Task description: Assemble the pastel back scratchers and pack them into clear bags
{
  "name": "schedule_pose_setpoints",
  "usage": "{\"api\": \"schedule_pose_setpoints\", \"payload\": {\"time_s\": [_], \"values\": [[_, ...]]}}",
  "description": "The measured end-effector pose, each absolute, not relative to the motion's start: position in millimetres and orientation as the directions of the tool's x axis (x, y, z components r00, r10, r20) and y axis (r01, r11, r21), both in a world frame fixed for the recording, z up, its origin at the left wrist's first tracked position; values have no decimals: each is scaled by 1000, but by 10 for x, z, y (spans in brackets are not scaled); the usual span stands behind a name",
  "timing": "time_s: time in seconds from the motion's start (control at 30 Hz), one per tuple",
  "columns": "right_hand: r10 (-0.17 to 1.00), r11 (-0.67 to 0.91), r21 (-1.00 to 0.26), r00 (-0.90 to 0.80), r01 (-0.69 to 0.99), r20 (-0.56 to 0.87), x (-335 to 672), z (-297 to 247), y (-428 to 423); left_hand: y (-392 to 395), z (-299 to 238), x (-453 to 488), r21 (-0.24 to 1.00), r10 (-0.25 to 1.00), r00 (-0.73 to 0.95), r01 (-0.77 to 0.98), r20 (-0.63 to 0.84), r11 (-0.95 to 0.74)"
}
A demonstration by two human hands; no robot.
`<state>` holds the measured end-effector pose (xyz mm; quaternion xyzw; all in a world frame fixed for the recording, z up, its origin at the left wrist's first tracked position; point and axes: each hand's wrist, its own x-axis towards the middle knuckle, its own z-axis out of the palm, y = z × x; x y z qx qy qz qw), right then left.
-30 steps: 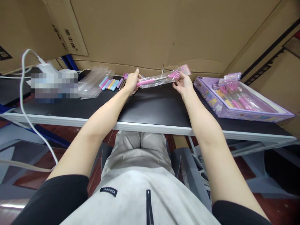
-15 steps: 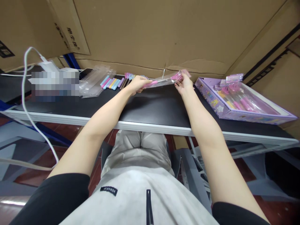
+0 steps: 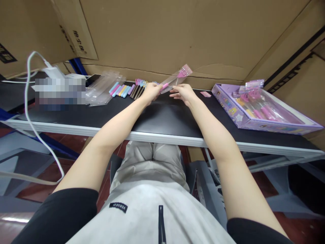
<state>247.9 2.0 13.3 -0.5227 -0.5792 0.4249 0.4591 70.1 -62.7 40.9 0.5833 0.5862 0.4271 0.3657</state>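
My left hand (image 3: 153,92) is closed round the handle end of a pink back scratcher (image 3: 181,73) in a clear plastic bag. The bagged scratcher slants up to the right, its claw-shaped head and a pink card at the upper end. Beside the bag's lower edge is my right hand (image 3: 185,94), fingers stretched out and apart; whether a fingertip touches the plastic I cannot tell. On the black table (image 3: 167,118), a small pink card (image 3: 205,94) lies to the right of that hand.
Several back scratchers with coloured handles (image 3: 122,90) and brown rods lie left of my hands. Empty clear bags (image 3: 101,89) are beyond them. A purple display box (image 3: 269,123) with bagged scratchers stands at right. A white cable (image 3: 27,101) hangs at left; cardboard (image 3: 152,40) walls the back.
My right hand has let go of the bag's head end and moved left toward the handle. The scratcher now tilts more steeply upward. The small pink card on the table has come into view.
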Motion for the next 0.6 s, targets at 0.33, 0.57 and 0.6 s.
{"api": "schedule_pose_setpoints", "payload": {"time_s": [0.33,0.57,0.6], "values": [[987,145,-977,45,158,153,2264,95,-12,-538,225,767,952,987,35,262,157,-160],[957,282,-924,-6,260,290,2333,-41,136,-622,215,792,965,957,271,207,99,-159],[955,291,-919,-24,265,295,2349,-53,163,-620,229,778,967,956,279,204,90,-151]]}}
